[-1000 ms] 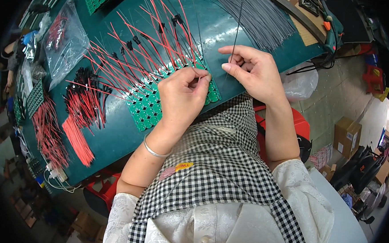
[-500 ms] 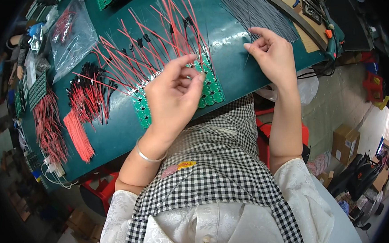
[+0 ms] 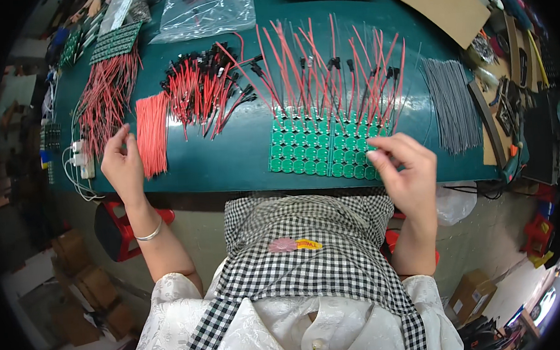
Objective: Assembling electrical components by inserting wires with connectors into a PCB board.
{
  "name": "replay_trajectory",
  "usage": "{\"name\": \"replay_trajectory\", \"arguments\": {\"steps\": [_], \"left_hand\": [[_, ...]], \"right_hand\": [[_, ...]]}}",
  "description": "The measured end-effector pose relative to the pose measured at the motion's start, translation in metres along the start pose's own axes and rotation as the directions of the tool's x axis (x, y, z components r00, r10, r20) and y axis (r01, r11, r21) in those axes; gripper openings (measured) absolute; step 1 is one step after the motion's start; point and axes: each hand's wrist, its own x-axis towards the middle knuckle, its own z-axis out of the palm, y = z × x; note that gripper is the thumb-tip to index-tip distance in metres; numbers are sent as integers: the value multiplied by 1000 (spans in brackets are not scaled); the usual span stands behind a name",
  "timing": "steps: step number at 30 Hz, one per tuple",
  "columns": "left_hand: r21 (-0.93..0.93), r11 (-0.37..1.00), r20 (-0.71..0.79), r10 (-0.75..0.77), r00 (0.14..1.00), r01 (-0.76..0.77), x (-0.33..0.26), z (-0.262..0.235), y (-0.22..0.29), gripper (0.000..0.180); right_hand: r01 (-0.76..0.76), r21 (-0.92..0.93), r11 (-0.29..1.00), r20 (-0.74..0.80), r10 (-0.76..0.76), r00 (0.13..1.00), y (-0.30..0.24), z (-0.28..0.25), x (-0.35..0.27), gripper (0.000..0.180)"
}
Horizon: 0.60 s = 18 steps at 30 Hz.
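At the left of the frame I see a loose pile of long red wires point(image 3: 105, 99) on the green table point(image 3: 228, 159). The left hand point(image 3: 122, 162) hovers at the table's near edge, fingers apart and slightly curled, holding nothing, just left of a bundle of short red wires point(image 3: 152, 134). Right of that lies a heap of red wires with black plugs point(image 3: 201, 87). At centre, the green circuit board panel point(image 3: 323, 150) lies flat, red leads fanning upward from it. The right hand point(image 3: 404, 167) rests at the panel's right corner, thumb and forefinger pinched together; what they grip I cannot tell. Grey wires point(image 3: 452, 103) lie at right.
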Motion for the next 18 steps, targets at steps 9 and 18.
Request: {"name": "replay_trajectory", "arguments": {"steps": [9, 18], "left_hand": [[432, 902, 276, -103, 956, -27, -29, -12, -26, 21], [-415, 910, 337, 149, 929, 5, -49, 22, 95, 8]], "right_hand": [[155, -204, 967, 64, -144, 987, -9, 69, 20, 12], [340, -514, 788, 8, -392, 920, -18, 104, 47, 13]]}}
